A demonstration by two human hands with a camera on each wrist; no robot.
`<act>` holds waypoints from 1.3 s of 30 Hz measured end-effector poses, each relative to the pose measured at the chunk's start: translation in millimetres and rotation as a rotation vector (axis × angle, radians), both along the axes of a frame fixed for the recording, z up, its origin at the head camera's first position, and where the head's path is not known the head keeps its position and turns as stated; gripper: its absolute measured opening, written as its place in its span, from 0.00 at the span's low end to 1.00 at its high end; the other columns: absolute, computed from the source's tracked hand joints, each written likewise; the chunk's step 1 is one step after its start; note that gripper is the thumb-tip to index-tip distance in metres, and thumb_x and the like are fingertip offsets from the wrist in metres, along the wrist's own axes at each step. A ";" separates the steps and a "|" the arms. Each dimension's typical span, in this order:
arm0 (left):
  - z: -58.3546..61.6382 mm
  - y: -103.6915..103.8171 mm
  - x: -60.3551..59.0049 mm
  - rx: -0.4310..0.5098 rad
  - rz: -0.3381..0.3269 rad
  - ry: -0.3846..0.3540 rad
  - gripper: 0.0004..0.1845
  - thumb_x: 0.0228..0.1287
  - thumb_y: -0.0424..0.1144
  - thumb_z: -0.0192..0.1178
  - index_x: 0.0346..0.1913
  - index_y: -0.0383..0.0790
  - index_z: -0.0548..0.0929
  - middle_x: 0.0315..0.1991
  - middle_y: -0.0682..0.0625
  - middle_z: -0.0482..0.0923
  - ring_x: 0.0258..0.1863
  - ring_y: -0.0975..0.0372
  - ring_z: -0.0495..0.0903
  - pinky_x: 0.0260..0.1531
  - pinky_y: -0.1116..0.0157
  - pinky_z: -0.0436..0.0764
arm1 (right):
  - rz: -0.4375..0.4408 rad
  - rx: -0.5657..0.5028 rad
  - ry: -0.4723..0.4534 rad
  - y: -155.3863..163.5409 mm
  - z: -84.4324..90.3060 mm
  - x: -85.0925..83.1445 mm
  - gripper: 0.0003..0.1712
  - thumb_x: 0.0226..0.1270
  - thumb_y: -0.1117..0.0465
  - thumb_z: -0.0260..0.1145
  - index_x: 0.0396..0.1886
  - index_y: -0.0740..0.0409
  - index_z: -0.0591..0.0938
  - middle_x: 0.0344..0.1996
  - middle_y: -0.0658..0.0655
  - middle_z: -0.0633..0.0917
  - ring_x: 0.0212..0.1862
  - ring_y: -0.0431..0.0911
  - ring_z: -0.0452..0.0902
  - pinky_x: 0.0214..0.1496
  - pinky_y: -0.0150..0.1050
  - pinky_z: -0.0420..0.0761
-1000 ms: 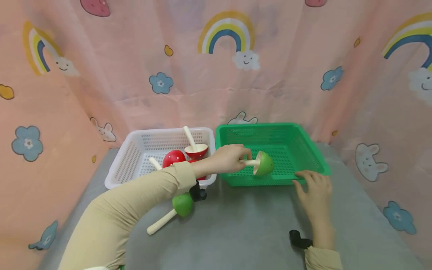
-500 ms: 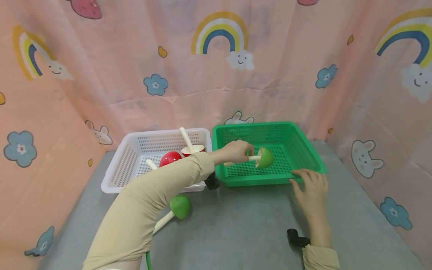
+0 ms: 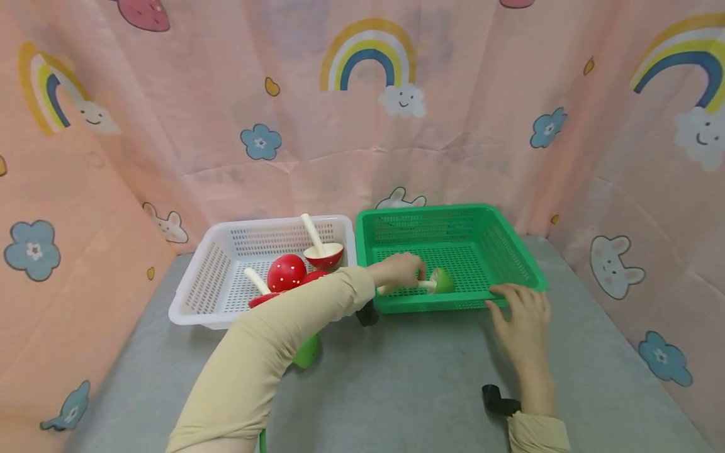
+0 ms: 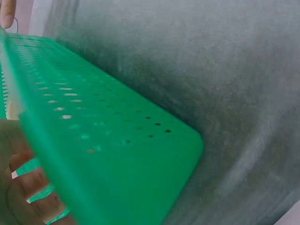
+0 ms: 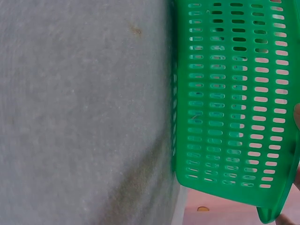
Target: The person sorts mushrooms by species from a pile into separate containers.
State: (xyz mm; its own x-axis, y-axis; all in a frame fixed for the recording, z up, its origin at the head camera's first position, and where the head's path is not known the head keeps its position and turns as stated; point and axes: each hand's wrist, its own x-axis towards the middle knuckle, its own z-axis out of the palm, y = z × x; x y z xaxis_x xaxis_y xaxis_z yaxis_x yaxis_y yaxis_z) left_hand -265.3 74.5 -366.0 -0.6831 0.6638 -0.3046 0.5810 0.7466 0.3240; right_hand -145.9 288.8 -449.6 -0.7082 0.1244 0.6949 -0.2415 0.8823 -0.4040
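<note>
Inside the green basket [image 3: 510,251], the left hand [image 3: 399,269] pinched the stem of a green mushroom [image 3: 441,281] lying on its floor; the right hand [image 3: 523,321] rested, fingers relaxed, on its near rim.

The work surface is a tabletop [image 3: 408,377] covered with grey felt-like material, plain and matte, with a small brownish speck visible in the right wrist view. It is enclosed on three sides by a pink fabric curtain [image 3: 317,157] hanging in soft vertical folds, with a horizontal crease across the rear panel. The curtain is printed with a repeating cartoon pattern: rainbows with smiling white clouds [image 3: 368,63], blue flowers [image 3: 259,141], white rabbits [image 3: 616,264], small yellow shapes [image 3: 272,87] and red strawberries [image 3: 143,12] at the top edge. Lighting is even and diffuse, casting only faint shadows on the grey covering.
</note>
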 end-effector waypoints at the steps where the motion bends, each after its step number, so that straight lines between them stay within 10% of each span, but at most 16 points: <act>1: -2.0 0.6 0.2 0.002 0.003 -0.008 0.09 0.70 0.36 0.54 0.48 0.44 0.83 0.46 0.49 0.80 0.33 0.62 0.71 0.35 0.68 0.74 | 0.002 -0.001 0.002 0.0 -0.2 0.0 0.16 0.50 0.71 0.74 0.41 0.60 0.82 0.44 0.66 0.81 0.52 0.63 0.70 0.68 0.71 0.52; 12: -22.9 2.6 -5.9 0.021 -0.022 -0.017 0.17 0.73 0.34 0.47 0.22 0.46 0.64 0.21 0.54 0.52 0.21 0.64 0.50 0.23 0.70 0.55 | 0.018 -0.016 0.003 -2.0 0.8 -1.5 0.16 0.51 0.71 0.73 0.41 0.61 0.82 0.44 0.66 0.81 0.53 0.63 0.69 0.69 0.70 0.51; 18: -22.6 5.1 -5.2 -0.037 0.013 0.025 0.13 0.73 0.36 0.48 0.46 0.45 0.84 0.43 0.52 0.82 0.37 0.64 0.77 0.34 0.71 0.75 | 0.025 -0.014 0.005 -1.1 1.6 -2.4 0.15 0.51 0.72 0.73 0.41 0.62 0.82 0.44 0.66 0.81 0.52 0.64 0.69 0.69 0.70 0.51; 23: -16.2 9.7 -1.5 -0.032 0.019 0.041 0.16 0.72 0.37 0.49 0.59 0.47 0.80 0.59 0.51 0.79 0.56 0.58 0.79 0.47 0.63 0.82 | 0.021 -0.011 -0.004 0.2 3.0 -2.0 0.16 0.51 0.72 0.73 0.41 0.61 0.82 0.44 0.66 0.81 0.53 0.64 0.69 0.70 0.69 0.50; 35: -0.9 -5.0 7.7 0.209 0.115 0.112 0.14 0.71 0.39 0.50 0.53 0.47 0.82 0.47 0.52 0.84 0.20 0.66 0.67 0.16 0.72 0.62 | 0.028 -0.038 -0.012 -1.5 1.1 -0.5 0.15 0.52 0.72 0.72 0.41 0.61 0.82 0.44 0.66 0.81 0.53 0.64 0.69 0.70 0.70 0.49; 39: 8.5 -18.3 14.9 0.272 0.129 0.171 0.13 0.71 0.41 0.51 0.52 0.48 0.82 0.44 0.52 0.83 0.25 0.66 0.73 0.20 0.73 0.67 | 0.025 -0.040 -0.010 -0.4 -1.4 -1.1 0.15 0.52 0.72 0.72 0.41 0.61 0.82 0.44 0.66 0.81 0.53 0.64 0.68 0.70 0.70 0.49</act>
